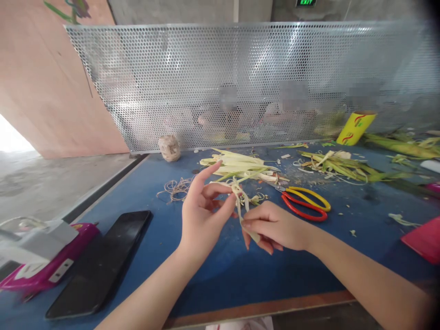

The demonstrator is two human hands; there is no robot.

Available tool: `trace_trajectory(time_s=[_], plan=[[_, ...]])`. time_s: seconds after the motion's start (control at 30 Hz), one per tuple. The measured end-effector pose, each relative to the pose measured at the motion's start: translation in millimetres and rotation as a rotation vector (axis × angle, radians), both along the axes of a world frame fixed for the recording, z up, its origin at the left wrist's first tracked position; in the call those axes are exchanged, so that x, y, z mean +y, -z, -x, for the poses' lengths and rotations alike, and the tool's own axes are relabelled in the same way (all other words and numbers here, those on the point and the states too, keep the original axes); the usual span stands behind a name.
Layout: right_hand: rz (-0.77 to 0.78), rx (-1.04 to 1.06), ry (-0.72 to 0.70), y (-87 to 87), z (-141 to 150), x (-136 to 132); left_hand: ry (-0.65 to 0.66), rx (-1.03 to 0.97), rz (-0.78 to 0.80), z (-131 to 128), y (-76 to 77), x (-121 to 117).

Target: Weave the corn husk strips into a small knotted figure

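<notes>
Between my hands, above the blue table (220,279), is a pale strip of corn husk (244,206), looped or knotted at its upper end. My left hand (206,206) pinches that upper end between thumb and fingers, its index finger raised. Lower down, my right hand (271,227) grips the strip, whose loose tail sticks out under the fingers. Behind my hands lies a pile of pale green husk leaves (240,162). Scissors (305,201) with one red and one yellow handle rest to the right of it.
A black phone (103,266) and a magenta power strip (85,233) with white plugs lie at left. Tangled string (177,189) and a wrapped roll (169,147) sit farther back. More husks (340,165) and a yellow tube (356,128) are at right, before a perforated metal screen (206,82).
</notes>
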State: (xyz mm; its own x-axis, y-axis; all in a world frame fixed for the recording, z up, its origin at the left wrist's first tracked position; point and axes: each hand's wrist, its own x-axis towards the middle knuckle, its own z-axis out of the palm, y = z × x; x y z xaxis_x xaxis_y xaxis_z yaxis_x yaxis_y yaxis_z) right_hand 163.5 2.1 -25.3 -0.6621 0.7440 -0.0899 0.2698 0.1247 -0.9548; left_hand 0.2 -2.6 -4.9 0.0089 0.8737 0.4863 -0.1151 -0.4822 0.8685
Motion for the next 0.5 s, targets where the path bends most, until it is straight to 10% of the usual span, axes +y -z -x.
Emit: trace_trajectory(time_s=[0.23,0.5], plan=[[-0.054,-0.182,-0.039,-0.9,-2,1,0.019,-0.025,0.028,1,0.4,4],[-0.544,-0.034,0.347,-9.5,-8,6,0.146,0.018,0.104,1,0.5,-2]])
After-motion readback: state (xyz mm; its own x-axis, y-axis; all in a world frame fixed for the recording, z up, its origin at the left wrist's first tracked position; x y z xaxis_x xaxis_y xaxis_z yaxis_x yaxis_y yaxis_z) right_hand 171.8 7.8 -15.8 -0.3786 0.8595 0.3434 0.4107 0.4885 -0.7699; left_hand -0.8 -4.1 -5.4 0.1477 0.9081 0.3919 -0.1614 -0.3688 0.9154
